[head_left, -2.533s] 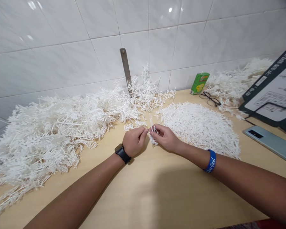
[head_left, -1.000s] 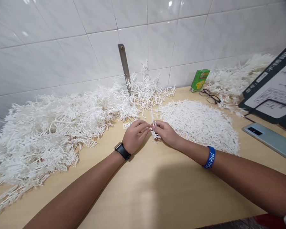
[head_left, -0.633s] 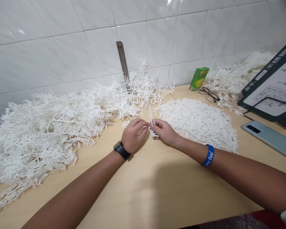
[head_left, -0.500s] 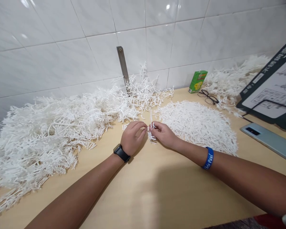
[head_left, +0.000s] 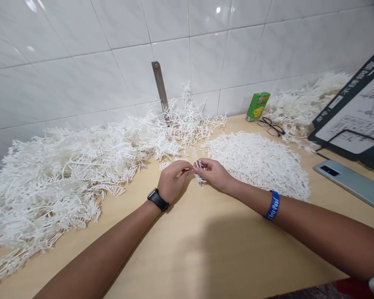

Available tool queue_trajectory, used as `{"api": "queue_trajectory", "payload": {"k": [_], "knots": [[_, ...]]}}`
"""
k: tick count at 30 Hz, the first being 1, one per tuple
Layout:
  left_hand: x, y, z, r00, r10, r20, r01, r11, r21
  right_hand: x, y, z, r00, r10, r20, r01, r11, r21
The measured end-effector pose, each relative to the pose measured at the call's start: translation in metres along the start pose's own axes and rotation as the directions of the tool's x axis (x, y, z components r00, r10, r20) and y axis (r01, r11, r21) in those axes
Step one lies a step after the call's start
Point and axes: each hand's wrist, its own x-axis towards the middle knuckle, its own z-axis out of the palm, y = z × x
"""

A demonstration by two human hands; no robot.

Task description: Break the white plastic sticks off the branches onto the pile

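At the middle of the table my right hand is closed on a white branched plastic piece, whose thin prongs stick out around the fingers. My left hand is pinched, its fingertips touching that piece and meeting the right fingertips; anything else between them is too small to make out. A heap of tangled white branched strands spreads to the left and behind. Beside my right hand lies a flat pile of short white pieces.
A metal strip leans at the tiled wall. On the right are a green box, glasses, another white heap, a printed carton and a phone. Everything rests on a wooden table.
The left fingertips have moved slightly right, closing against the right fingers and the white piece. The piece has shifted and tilted a little.
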Motion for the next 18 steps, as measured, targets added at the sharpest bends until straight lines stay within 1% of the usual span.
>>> {"api": "queue_trajectory", "payload": {"k": [2,7,12,18], "knots": [[-0.0001,0.0003,0.0000,1.000,-0.016,0.004,0.016,1.000,-0.014,-0.0001,-0.0013,-0.0008,0.999,0.026,0.024,-0.027,0.999,0.033],[0.0003,0.0018,0.0002,1.000,-0.021,0.011,0.022,0.999,-0.038,-0.0007,-0.0052,-0.0013,0.999,0.035,0.031,-0.037,0.998,0.049],[0.0005,0.0002,0.0008,1.000,-0.005,0.015,0.006,0.999,-0.048,-0.0008,-0.0069,-0.0008,0.998,0.061,0.022,-0.061,0.998,0.023],[-0.0008,-0.0028,0.0024,0.999,-0.035,0.026,0.037,0.997,-0.064,-0.0010,-0.0063,-0.0009,0.999,0.045,0.020,-0.045,0.999,-0.028]]}}
